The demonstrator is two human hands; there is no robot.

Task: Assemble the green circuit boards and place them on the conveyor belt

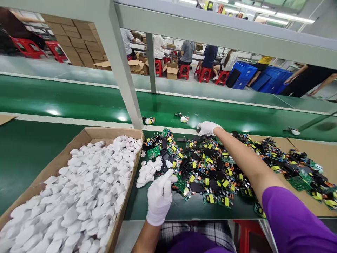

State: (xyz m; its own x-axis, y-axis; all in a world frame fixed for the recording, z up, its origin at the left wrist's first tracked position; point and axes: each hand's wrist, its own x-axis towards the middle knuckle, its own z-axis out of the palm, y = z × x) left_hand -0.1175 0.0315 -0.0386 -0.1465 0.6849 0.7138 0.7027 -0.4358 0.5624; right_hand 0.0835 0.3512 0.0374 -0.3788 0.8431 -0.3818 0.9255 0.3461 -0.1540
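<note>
My left hand (160,198), in a white glove, has its fingers curled together at the near side of the bench. A thin white pad (169,164) shows right at its fingertips. A small heap of the same white pads (149,171) lies just beyond that hand. My right hand (207,128), also gloved, reaches to the belt's near edge, above the far side of a wide pile of small circuit boards (210,168). Its fingers are closed on a small dark piece (198,130), mostly hidden by the glove.
A shallow cardboard box (113,132) full of white pads stands at left. Across the green conveyor belt (86,105) sit a few boards with white pads, including one board (184,119). A grey metal post (123,70) rises at the belt's edge. Several people sit beyond.
</note>
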